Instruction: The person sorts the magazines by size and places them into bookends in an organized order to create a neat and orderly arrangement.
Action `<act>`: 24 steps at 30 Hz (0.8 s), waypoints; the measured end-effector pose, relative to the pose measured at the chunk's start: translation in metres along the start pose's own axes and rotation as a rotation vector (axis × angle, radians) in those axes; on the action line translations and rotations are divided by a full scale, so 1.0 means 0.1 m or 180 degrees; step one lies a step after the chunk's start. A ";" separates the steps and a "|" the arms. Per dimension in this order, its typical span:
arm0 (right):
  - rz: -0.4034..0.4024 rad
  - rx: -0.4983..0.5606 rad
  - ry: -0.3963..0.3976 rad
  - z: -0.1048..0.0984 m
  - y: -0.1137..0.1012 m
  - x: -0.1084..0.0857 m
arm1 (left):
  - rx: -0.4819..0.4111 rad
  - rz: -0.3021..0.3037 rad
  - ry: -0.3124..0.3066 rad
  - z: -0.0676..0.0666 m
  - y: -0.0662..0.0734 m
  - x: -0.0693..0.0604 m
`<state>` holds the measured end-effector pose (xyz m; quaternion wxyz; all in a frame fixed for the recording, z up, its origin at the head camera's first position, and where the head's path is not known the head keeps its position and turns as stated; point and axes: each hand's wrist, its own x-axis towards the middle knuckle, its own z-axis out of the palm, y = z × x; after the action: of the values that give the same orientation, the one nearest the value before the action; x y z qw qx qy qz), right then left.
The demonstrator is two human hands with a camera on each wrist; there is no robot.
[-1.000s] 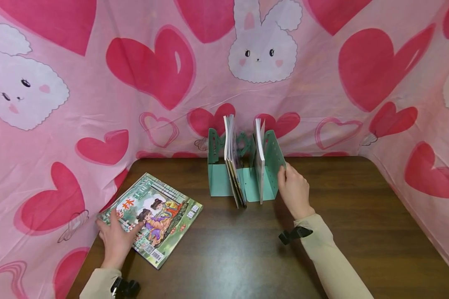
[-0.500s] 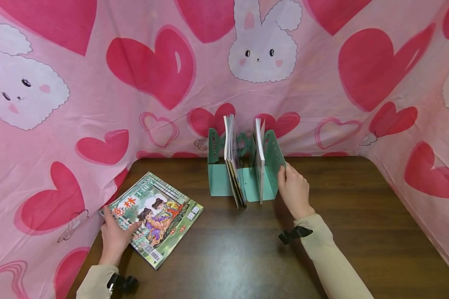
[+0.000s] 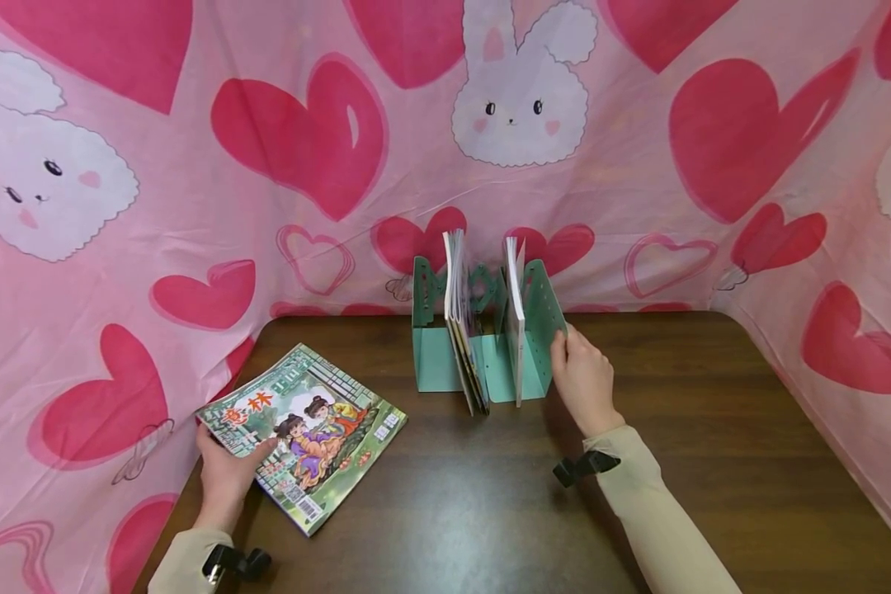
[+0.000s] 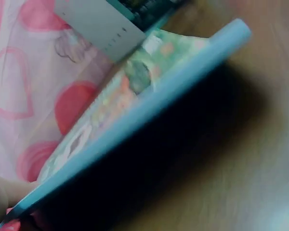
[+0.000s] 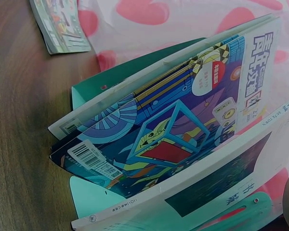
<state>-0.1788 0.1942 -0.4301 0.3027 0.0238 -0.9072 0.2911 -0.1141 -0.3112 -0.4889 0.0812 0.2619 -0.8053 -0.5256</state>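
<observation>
In the head view my left hand [image 3: 225, 478] pinches the left edge of a magazine [image 3: 315, 441] with two cartoon figures on its cover, thumb on top and the other fingers beneath. That edge is raised; the left wrist view shows the tilted spine [image 4: 135, 122] over a dark shadow. My right hand [image 3: 586, 379] holds the front edge of the right panel of a green bookend [image 3: 436, 363]. Inside the bookend, several thin magazines [image 3: 458, 318] lean together near the middle. A white-spined magazine [image 3: 517, 330] stands upright further right, its cover showing in the right wrist view.
The brown wooden table [image 3: 460, 511] carries everything. A pink curtain [image 3: 386, 190] with hearts and rabbits hangs behind and along both sides, close to the bookend's back and to the magazine's left.
My left hand has slid its fingers under the magazine's left edge and lifted it a little. The magazine has turned slightly. My right hand has stayed at the bookend.
</observation>
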 end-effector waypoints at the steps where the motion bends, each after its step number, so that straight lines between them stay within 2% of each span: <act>1: -0.0004 0.0004 -0.0001 0.00 0.00 0.00 | -0.0063 -0.0036 -0.0023 0.01 0.00 0.00; 8: -0.0010 -0.0017 0.0027 0.02 0.01 0.01 | -0.0339 -0.0281 -0.0380 0.03 0.01 0.00; 16: 0.0006 -0.0016 0.0009 0.02 0.01 0.01 | -0.1149 -0.0398 -0.0654 0.08 0.04 -0.04; 22: -0.0006 -0.0037 0.0031 0.02 0.01 0.00 | -0.1808 -0.0546 -0.0995 0.10 0.15 -0.09; 24: -0.0006 -0.0033 0.0039 0.02 0.01 0.00 | -0.1994 -0.0533 -0.1113 0.11 0.20 -0.11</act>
<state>-0.1801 0.1938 -0.4317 0.3086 0.0213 -0.9069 0.2862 -0.1158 -0.2906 -0.4744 -0.0248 0.1956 -0.5828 -0.7884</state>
